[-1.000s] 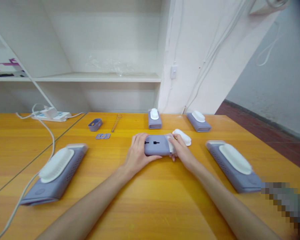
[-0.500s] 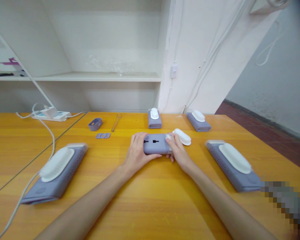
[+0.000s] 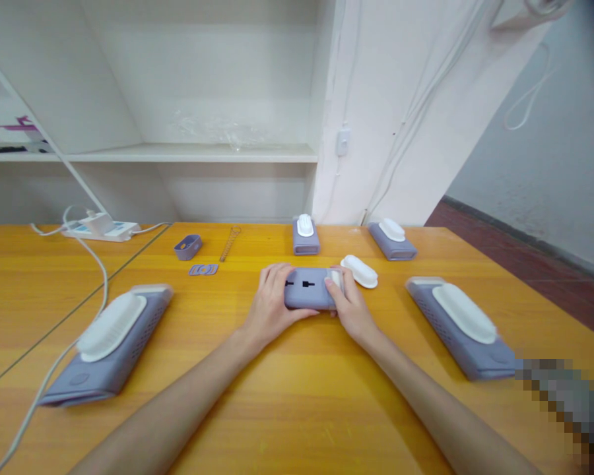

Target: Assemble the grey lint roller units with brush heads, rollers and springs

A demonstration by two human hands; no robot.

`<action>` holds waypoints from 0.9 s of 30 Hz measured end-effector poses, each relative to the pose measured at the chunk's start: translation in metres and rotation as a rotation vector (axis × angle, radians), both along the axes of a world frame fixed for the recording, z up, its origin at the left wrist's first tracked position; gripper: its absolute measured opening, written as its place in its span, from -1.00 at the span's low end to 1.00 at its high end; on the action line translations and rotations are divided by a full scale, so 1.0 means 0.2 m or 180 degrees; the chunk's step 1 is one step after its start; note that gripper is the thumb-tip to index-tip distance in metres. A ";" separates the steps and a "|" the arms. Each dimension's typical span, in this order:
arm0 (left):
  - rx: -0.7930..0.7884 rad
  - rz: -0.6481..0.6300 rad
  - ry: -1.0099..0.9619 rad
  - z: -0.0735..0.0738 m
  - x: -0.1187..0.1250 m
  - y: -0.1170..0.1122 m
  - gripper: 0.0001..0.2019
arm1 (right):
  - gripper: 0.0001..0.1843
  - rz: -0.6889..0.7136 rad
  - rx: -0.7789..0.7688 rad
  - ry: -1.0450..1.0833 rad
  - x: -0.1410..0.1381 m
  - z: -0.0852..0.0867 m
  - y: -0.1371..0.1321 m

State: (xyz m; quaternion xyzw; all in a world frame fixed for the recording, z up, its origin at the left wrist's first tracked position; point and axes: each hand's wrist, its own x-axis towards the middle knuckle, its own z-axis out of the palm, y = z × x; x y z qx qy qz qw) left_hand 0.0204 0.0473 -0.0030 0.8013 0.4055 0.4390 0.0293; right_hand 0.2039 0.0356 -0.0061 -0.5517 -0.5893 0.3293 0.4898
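A grey-purple plastic case (image 3: 307, 297) with black slot marks lies sideways between my hands, low over the table. My left hand (image 3: 271, 300) wraps its left end, thumb along the near edge. My right hand (image 3: 352, 305) grips the right end, thumb pressing on a pale, clear-looking end part (image 3: 335, 278); the fingers behind are partly hidden. Just beyond my right hand, a white oval brush-like piece (image 3: 360, 271) rests on the table. Farther left lie a hollow purple oval part (image 3: 188, 247), a flat purple plate with cut-outs (image 3: 203, 270) and a coil spring (image 3: 230, 244).
Similar purple cases with white oval tops stand near left (image 3: 103, 349), near right (image 3: 462, 330), at the back (image 3: 305, 235) and back right (image 3: 393, 239). A power strip (image 3: 101, 230) with a white cable (image 3: 103, 270) occupies the left. Shelving (image 3: 202, 157) stands behind the table.
The case's right end has come slightly nearer me. My right thumb has slid a little left and down on the end part, and the fingers beneath show less.
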 end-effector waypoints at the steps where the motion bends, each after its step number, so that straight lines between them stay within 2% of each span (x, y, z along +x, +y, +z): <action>1: 0.0002 -0.0011 -0.0011 0.00 0.00 0.00 -0.21 | -0.56 -0.0013 0.0012 -0.0058 0.00 0.00 0.00; 12: -0.0038 -0.0028 -0.0100 0.00 0.00 0.00 -0.21 | -0.54 -0.0157 0.0048 -0.0435 0.00 -0.02 -0.01; 16: -0.0243 0.0048 -0.0195 0.01 0.01 0.00 -0.20 | -0.59 -0.0368 0.0417 -0.0702 -0.01 0.00 0.01; 23: -0.0321 0.0097 -0.0188 0.01 0.01 0.00 -0.23 | -0.69 -0.1282 0.1114 -0.1625 0.10 0.01 0.08; 25: -0.0357 0.0063 -0.0127 0.01 0.02 0.00 -0.24 | -0.71 -0.1602 0.1132 -0.2037 0.15 0.01 0.10; 27: -0.0377 0.0002 -0.0044 0.01 0.02 0.00 -0.26 | -0.69 -0.1892 0.0904 -0.2482 0.19 0.00 0.12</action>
